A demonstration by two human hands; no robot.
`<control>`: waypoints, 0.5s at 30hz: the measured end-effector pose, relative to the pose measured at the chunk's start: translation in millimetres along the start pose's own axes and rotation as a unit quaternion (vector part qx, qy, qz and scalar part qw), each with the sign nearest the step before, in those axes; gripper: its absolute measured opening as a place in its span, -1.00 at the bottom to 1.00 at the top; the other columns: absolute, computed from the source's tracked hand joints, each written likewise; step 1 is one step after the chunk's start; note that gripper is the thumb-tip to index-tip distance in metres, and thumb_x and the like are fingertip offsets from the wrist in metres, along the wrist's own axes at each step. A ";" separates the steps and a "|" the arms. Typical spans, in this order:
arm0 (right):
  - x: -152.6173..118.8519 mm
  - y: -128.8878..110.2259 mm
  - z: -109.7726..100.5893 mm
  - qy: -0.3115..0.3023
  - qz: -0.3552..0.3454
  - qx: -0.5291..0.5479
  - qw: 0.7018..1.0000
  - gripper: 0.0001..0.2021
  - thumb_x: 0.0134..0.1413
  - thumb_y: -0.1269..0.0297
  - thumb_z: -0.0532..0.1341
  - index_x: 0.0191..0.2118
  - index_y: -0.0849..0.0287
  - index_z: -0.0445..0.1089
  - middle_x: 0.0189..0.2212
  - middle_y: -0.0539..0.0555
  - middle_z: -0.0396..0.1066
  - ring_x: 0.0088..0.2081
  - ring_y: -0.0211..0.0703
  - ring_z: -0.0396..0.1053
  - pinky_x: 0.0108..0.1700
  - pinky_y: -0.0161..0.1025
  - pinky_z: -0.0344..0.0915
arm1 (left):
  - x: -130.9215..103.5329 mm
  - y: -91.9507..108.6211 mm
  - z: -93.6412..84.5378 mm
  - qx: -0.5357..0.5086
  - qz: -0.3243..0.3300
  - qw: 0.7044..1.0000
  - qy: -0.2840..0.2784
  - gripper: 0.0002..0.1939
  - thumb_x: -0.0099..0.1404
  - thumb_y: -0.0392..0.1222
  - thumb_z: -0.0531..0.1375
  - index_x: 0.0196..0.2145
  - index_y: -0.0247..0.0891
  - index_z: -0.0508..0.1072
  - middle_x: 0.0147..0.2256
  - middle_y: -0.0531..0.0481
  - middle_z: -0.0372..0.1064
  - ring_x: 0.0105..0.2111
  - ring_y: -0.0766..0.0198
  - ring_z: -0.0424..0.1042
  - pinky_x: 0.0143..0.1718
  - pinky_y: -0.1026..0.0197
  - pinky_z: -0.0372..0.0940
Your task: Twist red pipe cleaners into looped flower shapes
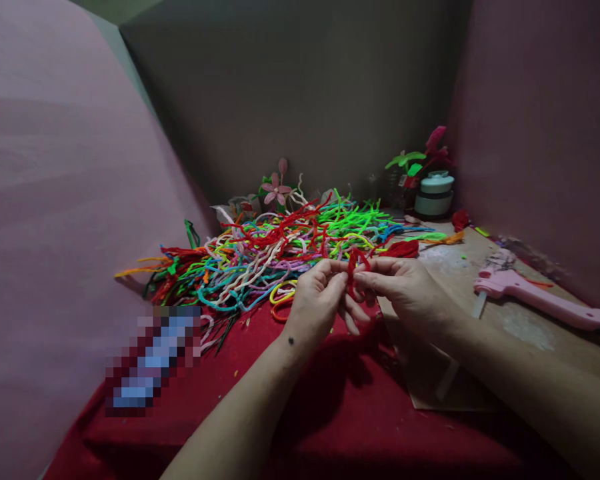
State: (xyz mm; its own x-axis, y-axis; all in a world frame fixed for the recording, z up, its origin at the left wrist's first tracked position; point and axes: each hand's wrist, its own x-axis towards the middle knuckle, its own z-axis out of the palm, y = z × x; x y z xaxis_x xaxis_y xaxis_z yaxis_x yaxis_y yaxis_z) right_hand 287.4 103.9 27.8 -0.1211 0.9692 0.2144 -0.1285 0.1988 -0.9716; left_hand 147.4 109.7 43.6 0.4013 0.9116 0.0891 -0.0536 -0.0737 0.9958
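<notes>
A bent red pipe cleaner point(351, 275) is held up between both hands near the middle of the view, in front of the pile. My left hand point(324, 297) pinches its left side with thumb and index finger, the other fingers loosely curled. On its right side, my right hand point(397, 287) closes thumb and fingertips on the same red piece. Behind the hands spreads a tangled heap of many-coloured pipe cleaners point(265, 257). Scissors with yellow and orange handles point(280, 311) lie partly hidden beside my left hand.
A pink glue gun point(545, 298) rests on a brown board point(513, 357) at the right. Farther back stand a light-blue lidded jar point(434, 195), a pink flower point(276, 190) and green leaves point(406, 160). Red cloth point(220, 407) covers the front; a blurred blue object point(155, 360) lies left.
</notes>
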 end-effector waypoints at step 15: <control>-2.0 4.9 7.0 0.019 0.002 0.109 0.994 -0.83 -0.19 0.32 0.30 -0.53 0.19 0.26 -0.65 -0.06 0.32 -0.62 -0.31 0.26 -0.53 -0.32 0.20 | 3.5 -4.3 -2.7 -0.149 -0.126 0.980 -0.040 -0.85 0.09 -0.31 0.09 -0.55 -0.45 0.34 -0.63 -0.04 0.33 -0.75 0.37 0.31 -0.84 0.38 0.18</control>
State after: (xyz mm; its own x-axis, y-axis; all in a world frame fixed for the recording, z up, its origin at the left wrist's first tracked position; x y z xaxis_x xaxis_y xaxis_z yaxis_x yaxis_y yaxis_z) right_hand 280.1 101.9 23.3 -0.0850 0.9754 0.2033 -0.3385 0.1636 -0.9266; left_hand 146.6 114.3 39.6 0.5061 0.8501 -0.1454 -0.2037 0.2817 0.9376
